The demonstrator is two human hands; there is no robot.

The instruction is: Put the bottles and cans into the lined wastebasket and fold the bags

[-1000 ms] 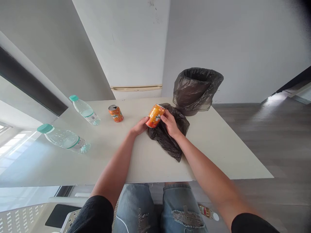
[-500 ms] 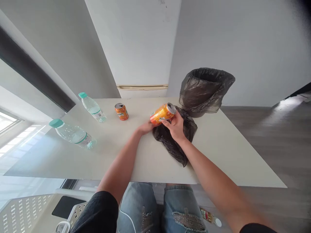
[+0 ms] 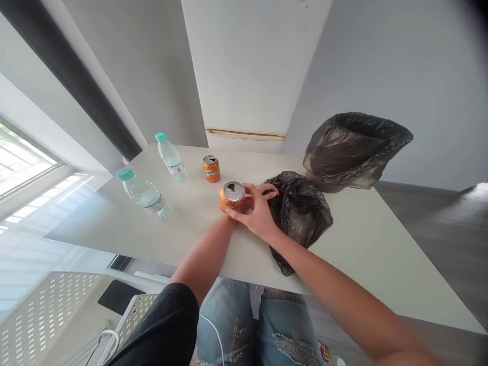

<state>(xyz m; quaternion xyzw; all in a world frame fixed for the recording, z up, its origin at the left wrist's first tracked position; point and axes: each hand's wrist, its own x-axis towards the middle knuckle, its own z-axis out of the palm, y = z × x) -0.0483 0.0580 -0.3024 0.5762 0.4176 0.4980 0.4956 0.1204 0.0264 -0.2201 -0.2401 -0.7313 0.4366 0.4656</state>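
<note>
My right hand (image 3: 259,213) grips an open orange soda can (image 3: 227,202), which stands nearly upright with its opened top showing. My left hand (image 3: 247,204) is tucked behind the can and under my right hand, close to the crumpled black plastic bag (image 3: 303,211); its fingers are mostly hidden. Beyond the held can, a second orange soda can (image 3: 211,170) stands opened on the white table (image 3: 186,218).
Two clear plastic bottles with teal caps, a nearer one (image 3: 147,195) and a farther one (image 3: 171,158), stand on the left. At the back right is a bin lined with a black bag (image 3: 351,152). A white fridge (image 3: 255,71) rises behind the table.
My right hand has turned the can upright and carried it left, off the black bag. My left hand has slid right, under my right hand. The view has swung left.
</note>
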